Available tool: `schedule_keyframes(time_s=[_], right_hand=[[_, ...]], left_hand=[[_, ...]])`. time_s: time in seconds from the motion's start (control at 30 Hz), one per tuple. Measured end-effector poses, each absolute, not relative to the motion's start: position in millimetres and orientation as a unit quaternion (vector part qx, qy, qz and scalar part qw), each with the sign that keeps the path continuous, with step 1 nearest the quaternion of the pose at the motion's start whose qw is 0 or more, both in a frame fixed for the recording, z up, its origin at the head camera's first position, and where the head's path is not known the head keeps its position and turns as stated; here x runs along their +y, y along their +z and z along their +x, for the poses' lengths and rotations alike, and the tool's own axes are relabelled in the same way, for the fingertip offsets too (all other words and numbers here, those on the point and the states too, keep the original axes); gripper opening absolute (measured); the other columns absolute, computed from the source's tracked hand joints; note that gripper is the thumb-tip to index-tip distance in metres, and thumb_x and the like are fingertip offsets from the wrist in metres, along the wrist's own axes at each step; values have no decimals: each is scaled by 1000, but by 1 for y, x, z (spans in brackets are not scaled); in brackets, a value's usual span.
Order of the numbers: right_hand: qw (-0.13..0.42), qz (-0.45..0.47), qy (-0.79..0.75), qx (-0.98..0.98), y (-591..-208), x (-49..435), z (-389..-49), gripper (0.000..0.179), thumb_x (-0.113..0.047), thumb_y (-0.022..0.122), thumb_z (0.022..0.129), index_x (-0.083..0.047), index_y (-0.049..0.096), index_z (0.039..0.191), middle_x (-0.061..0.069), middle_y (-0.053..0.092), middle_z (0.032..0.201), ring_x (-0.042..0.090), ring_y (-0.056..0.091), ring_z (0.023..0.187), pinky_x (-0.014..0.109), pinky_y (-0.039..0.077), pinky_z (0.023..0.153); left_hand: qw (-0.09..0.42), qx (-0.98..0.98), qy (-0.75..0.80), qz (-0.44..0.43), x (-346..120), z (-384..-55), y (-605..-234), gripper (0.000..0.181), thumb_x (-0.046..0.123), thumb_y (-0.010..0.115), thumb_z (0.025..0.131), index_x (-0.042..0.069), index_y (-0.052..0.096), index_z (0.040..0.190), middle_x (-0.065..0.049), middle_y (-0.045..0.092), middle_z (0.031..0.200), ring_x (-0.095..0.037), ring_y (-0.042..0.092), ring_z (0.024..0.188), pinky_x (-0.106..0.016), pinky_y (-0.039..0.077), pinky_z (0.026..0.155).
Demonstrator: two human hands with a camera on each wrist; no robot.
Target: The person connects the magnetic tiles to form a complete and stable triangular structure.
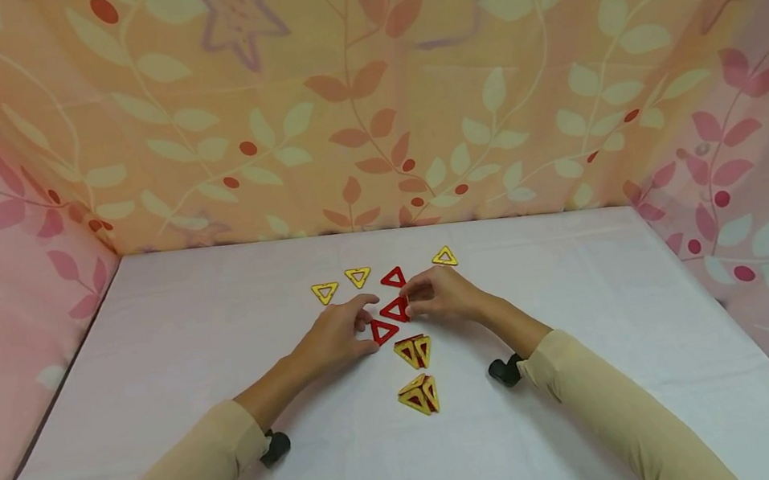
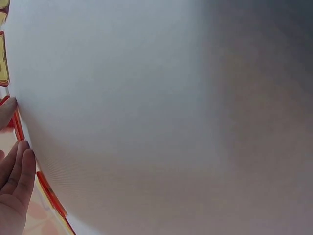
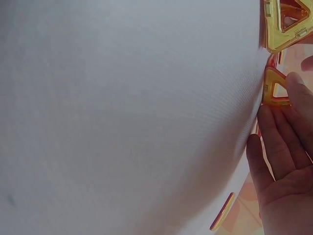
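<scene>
In the head view, my left hand [image 1: 340, 331] grips the left edge of a red triangular magnetic tile [image 1: 376, 333] between thumb and fingertips. The left wrist view catches this tile edge-on [image 2: 18, 125], spanning thumb to fingers. My right hand [image 1: 446, 294] has its thumb and fingers bent at the right edge of the middle red triangle tile [image 1: 387, 312], which lies against the first. Another red triangle tile [image 1: 393, 278] lies just beyond. Nearer the body stand two small pyramid shapes, one [image 1: 407, 353] behind the other [image 1: 414, 398], with yellow and red sides.
Two yellow triangle tiles [image 1: 326, 301] [image 1: 359, 285] lie beyond the left hand, and another yellow triangle tile [image 1: 445, 263] beyond the right. A white cloth [image 1: 153, 368] covers the table. Patterned curtains [image 1: 368, 112] enclose its back and sides.
</scene>
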State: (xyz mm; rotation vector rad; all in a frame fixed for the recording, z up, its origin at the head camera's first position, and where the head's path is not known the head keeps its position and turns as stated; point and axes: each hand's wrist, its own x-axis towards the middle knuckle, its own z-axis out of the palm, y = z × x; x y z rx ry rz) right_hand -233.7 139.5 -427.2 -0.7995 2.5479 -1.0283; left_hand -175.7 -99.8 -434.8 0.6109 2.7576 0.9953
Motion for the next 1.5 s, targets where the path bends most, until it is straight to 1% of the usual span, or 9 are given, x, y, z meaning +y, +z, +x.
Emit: schedule_keyframes(time_s=[0.53,1.1,1.27,1.5], right_hand=[[137,-278,-347,885,-429,140,-235,31,-16,80,85,-6,74,114,1,73,104,16,66,101,35,51,96],[144,-278,-344,885,-426,139,-235,32,-16,79,87,-6,73,116,3,72,111,17,66,104,35,51,98],[143,-277,-342,886,-427,139,-235,31,-16,79,87,-7,73,116,3,73,110,16,66,103,35,51,97],[146,-274,-348,885,-427,140,-234,31,-16,79,86,-7,73,116,2,73,108,16,66,102,34,51,97]], left_hand=[[71,917,333,210,-93,-178,-433,67,13,87,77,10,56,137,-2,69,105,-16,63,91,-31,54,86],[62,916,329,219,-93,-182,-434,67,14,86,78,10,55,138,-3,69,104,-15,63,92,-33,55,87],[67,916,330,219,-94,-182,-433,68,15,85,79,11,54,139,-3,70,104,-15,64,94,-34,55,88],[90,910,342,216,-95,-182,-429,66,15,83,82,12,52,141,-4,71,106,-17,65,97,-37,54,90]])
